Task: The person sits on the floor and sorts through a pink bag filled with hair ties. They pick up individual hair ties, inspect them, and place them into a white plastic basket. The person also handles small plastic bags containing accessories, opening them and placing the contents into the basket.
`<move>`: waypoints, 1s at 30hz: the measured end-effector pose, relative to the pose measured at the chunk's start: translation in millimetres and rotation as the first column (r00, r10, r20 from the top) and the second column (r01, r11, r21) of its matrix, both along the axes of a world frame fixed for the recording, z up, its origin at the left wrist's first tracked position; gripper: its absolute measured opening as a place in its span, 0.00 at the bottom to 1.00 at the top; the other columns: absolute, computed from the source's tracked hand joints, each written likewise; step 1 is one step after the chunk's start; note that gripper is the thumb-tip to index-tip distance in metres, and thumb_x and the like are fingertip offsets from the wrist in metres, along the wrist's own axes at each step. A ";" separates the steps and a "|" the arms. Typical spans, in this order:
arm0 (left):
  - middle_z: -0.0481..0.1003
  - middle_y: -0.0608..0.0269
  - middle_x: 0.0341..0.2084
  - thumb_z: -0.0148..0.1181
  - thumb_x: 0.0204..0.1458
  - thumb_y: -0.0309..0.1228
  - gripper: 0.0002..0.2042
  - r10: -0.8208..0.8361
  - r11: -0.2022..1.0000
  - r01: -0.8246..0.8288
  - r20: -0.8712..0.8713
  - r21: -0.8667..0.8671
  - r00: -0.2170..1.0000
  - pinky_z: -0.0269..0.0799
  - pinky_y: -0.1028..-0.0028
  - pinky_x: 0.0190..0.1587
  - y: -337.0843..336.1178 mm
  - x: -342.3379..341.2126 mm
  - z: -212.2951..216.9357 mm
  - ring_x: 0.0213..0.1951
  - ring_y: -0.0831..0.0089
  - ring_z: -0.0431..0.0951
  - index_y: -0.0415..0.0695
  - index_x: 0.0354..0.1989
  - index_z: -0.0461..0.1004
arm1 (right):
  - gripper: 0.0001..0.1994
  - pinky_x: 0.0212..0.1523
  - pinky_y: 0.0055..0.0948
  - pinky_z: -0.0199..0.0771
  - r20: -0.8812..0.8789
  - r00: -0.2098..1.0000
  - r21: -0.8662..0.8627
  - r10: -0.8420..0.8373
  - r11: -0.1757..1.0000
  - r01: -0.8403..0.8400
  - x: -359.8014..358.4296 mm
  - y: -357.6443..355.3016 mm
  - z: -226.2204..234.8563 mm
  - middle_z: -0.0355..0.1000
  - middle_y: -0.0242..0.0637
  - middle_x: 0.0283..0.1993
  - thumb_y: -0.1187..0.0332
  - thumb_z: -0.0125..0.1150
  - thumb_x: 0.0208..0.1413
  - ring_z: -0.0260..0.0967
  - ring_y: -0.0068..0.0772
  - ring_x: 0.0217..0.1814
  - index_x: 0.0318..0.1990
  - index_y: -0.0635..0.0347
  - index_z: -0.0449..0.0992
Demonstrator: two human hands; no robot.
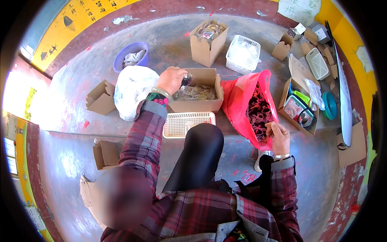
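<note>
Two hands work: left hand (171, 79) pinches a small packet (186, 79) over the cardboard box (196, 105), right hand (278, 137) grips the red bag (242, 101).

Grey concrete floor (80, 92) under cardboard boxes (196, 93), white baskets (188, 123), a red bag (246, 103), white sack (133, 90), purple basin (131, 54).

At centre frame the left hand (172, 79) closes over something small and dark, too hidden by fingers to identify. The contents of the red bag (242, 105) are a blurred dark tangle. A blurred round patch covers the lower left. The fisheye rim cuts off the boxes at upper right.
</note>
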State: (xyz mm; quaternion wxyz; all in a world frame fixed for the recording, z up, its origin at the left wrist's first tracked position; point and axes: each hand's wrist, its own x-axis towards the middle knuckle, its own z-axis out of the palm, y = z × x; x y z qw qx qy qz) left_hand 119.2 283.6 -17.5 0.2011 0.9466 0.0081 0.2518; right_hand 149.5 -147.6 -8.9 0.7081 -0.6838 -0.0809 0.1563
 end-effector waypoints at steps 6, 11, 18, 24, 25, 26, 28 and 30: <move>0.76 0.51 0.29 0.52 0.44 0.31 0.09 -0.092 0.983 0.165 -0.558 0.082 0.824 0.68 0.60 0.39 29.0 19.9 -54.2 0.35 0.53 0.74 0.45 0.30 0.77 | 0.14 0.24 0.17 0.57 -0.044 0.999 -0.046 -0.009 0.999 0.006 1.1 8.1 -5.4 0.67 0.27 0.21 0.62 0.53 0.56 0.60 0.16 0.22 0.30 0.65 0.77; 0.75 0.49 0.31 0.50 0.45 0.32 0.10 0.091 0.984 -0.008 -0.470 0.176 0.878 0.68 0.59 0.39 22.1 13.7 -42.8 0.37 0.52 0.74 0.43 0.30 0.76 | 0.14 0.20 0.16 0.53 -0.080 0.996 -0.070 -0.047 0.997 0.041 0.1 6.4 -7.0 0.66 0.26 0.20 0.62 0.53 0.56 0.58 0.14 0.20 0.30 0.64 0.77; 0.74 0.50 0.28 0.50 0.50 0.31 0.09 0.097 0.988 -0.081 -0.117 0.135 0.988 0.67 0.60 0.36 -18.7 -45.5 16.1 0.33 0.53 0.73 0.41 0.31 0.75 | 0.13 0.21 0.16 0.54 -0.036 0.998 -0.049 -0.043 0.998 0.042 -2.5 -1.1 -4.1 0.66 0.25 0.20 0.63 0.53 0.56 0.57 0.13 0.20 0.29 0.64 0.77; 0.73 0.51 0.24 0.53 0.49 0.33 0.09 0.128 0.942 -0.154 -0.102 -0.299 0.986 0.67 0.61 0.33 -78.4 -97.8 0.7 0.30 0.52 0.73 0.40 0.29 0.75 | 0.13 0.22 0.16 0.55 -0.010 0.995 0.016 -0.099 0.995 0.099 -3.0 -7.6 -4.5 0.66 0.26 0.19 0.64 0.54 0.55 0.58 0.15 0.20 0.27 0.65 0.76; 0.73 0.50 0.24 0.53 0.49 0.33 0.09 0.126 0.948 -0.156 -0.121 -0.279 0.985 0.67 0.60 0.33 -83.7 -105.4 -7.4 0.30 0.52 0.73 0.40 0.28 0.75 | 0.12 0.21 0.17 0.55 -0.040 0.990 0.025 -0.139 0.990 0.140 -3.2 -6.0 -3.7 0.66 0.26 0.18 0.64 0.56 0.54 0.58 0.15 0.19 0.25 0.63 0.76; 0.73 0.50 0.24 0.53 0.49 0.34 0.10 0.125 0.953 -0.158 -0.139 -0.260 0.982 0.67 0.60 0.33 -87.9 -112.1 -17.7 0.30 0.52 0.73 0.40 0.28 0.74 | 0.12 0.21 0.17 0.55 -0.046 0.988 0.044 -0.144 0.988 0.146 -2.5 -6.7 -4.7 0.66 0.26 0.18 0.64 0.57 0.54 0.58 0.15 0.18 0.24 0.62 0.76; 0.73 0.49 0.23 0.53 0.49 0.35 0.10 0.123 0.957 -0.171 -0.206 -0.235 0.971 0.67 0.60 0.33 -89.0 -121.2 -40.0 0.30 0.52 0.73 0.40 0.26 0.74 | 0.12 0.20 0.17 0.55 -0.062 0.986 0.076 -0.155 0.984 0.160 -1.4 -10.9 -10.2 0.66 0.27 0.18 0.64 0.58 0.53 0.58 0.15 0.17 0.22 0.61 0.75; 0.73 0.49 0.23 0.53 0.49 0.35 0.11 0.121 0.956 -0.191 -0.293 -0.224 0.949 0.67 0.60 0.33 -87.2 -128.3 -57.2 0.30 0.52 0.73 0.40 0.25 0.74 | 0.13 0.19 0.17 0.55 -0.054 0.987 0.083 -0.152 0.984 0.156 -3.7 -13.1 -10.4 0.66 0.27 0.17 0.63 0.59 0.52 0.58 0.15 0.17 0.21 0.60 0.74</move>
